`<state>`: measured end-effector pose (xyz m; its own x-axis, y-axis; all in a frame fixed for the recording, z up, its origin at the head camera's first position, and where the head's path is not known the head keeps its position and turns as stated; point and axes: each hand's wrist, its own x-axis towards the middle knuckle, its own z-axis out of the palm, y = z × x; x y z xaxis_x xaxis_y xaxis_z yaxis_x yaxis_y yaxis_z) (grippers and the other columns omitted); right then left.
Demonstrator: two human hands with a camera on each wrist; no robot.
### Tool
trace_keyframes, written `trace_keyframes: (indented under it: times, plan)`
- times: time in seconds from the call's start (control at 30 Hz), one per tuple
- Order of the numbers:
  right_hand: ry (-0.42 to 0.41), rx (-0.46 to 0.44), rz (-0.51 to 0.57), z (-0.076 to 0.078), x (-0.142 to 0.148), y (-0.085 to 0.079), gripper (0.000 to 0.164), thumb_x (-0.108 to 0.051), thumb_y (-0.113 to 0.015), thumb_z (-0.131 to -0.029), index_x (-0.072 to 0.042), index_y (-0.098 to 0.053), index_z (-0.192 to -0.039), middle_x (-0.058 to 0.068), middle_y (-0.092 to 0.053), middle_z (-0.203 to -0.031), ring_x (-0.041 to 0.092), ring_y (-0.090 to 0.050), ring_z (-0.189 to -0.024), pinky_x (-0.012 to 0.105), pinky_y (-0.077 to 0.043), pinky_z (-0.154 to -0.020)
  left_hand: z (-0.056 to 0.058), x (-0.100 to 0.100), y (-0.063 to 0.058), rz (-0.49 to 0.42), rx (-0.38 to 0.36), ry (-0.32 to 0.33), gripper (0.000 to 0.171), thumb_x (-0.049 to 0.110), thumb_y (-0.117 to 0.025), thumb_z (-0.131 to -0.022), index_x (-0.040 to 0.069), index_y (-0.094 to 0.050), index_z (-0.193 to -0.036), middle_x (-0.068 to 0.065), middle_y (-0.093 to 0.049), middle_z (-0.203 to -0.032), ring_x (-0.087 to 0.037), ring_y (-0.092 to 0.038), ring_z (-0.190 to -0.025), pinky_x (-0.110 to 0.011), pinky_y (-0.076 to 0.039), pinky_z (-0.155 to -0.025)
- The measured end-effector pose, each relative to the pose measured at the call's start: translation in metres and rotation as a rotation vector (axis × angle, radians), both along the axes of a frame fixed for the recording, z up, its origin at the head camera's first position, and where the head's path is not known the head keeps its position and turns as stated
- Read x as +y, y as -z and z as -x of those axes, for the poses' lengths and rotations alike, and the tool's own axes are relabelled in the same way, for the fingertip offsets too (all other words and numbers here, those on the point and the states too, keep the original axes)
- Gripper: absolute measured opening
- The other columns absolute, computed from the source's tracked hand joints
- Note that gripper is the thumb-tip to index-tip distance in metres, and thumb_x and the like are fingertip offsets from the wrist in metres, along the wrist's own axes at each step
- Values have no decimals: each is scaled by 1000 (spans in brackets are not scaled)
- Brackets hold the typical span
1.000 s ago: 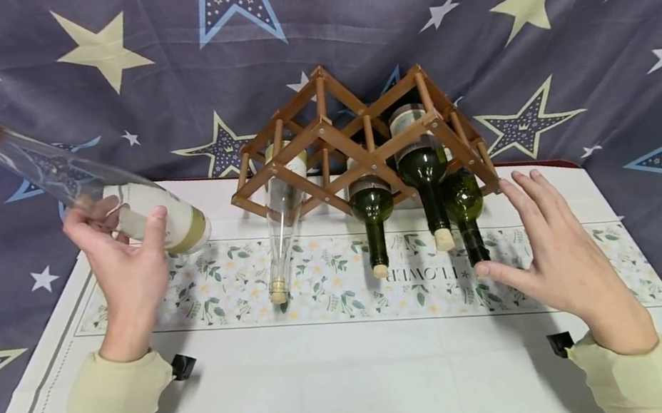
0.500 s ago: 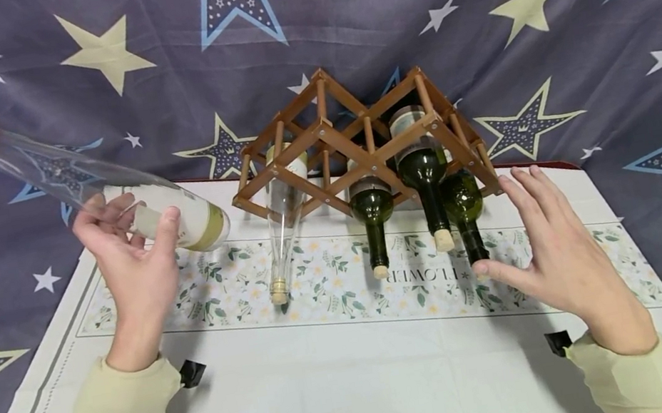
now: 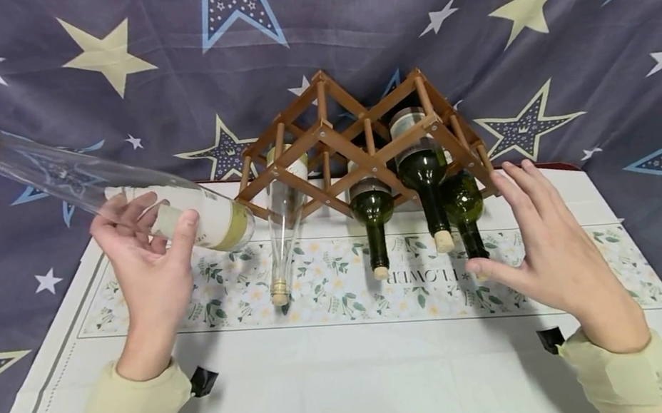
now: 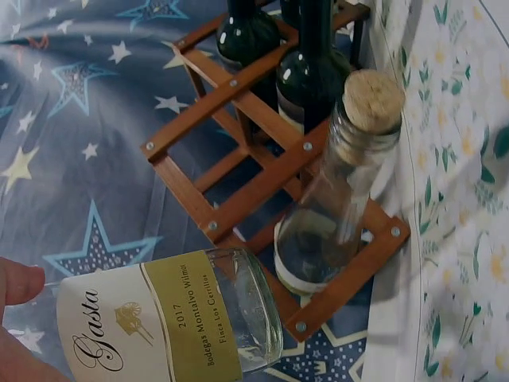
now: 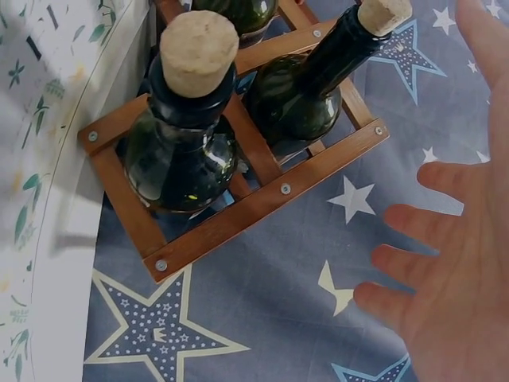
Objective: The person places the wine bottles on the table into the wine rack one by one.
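My left hand (image 3: 151, 264) grips a clear, corked wine bottle (image 3: 193, 217) by its labelled body. The bottle slants, with its cork up at the far left and its base toward the rack. In the left wrist view, the base of this wine bottle (image 4: 191, 314) is close to the rack's near corner; I cannot tell if they touch. The wooden wine rack (image 3: 321, 128) holds another clear bottle (image 3: 281, 221) and several green bottles (image 3: 372, 207), necks toward me. Beside the rack's right end, my right hand (image 3: 554, 243) is spread with nothing in it.
A white table (image 3: 347, 391) carries a flower-printed strip (image 3: 331, 286) in front of the rack. Behind it hangs a dark cloth with stars (image 3: 339, 10). Corked necks, such as this green bottle's (image 5: 191, 87), jut out from the rack's front.
My left hand has moved to the right with the clear wine bottle, bringing its base up to the rack's left end. The right hand has barely shifted; the rack stays put.
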<state>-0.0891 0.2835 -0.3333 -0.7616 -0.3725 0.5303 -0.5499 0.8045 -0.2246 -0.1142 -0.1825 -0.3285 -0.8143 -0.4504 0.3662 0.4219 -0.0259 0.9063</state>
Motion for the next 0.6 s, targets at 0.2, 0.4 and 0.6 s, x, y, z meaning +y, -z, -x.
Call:
trace_keyframes:
  times: [0.2, 0.4, 0.6]
  plan:
    - [-16, 13, 7, 2, -7, -3, 117, -87, -60, -85, -8, -32, -167, 21, -31, -169, 41, -20, -159, 57, -19, -128, -4, 10, -1, -36, 47, 32, 69, -4, -78, -89, 9, -35, -141, -18, -51, -141, -29, -48, -129, -29, -44, -97]
    - [-33, 21, 9, 1, -14, -7, 116, -87, -60, -86, -7, -34, -166, 19, -31, -170, 41, -20, -160, 58, -19, -127, -7, 20, -2, -44, 52, 69, 68, -5, -76, -90, 9, -34, -142, -18, -52, -142, -30, -48, -128, -29, -45, -95]
    - [-64, 57, 9, 2, -21, -11, 115, -86, -59, -87, -4, -35, -165, 21, -33, -168, 42, -22, -159, 57, -20, -127, -9, 30, -3, -38, 60, 101, 66, -5, -76, -90, 8, -35, -139, -19, -53, -141, -31, -51, -127, -29, -47, -94]
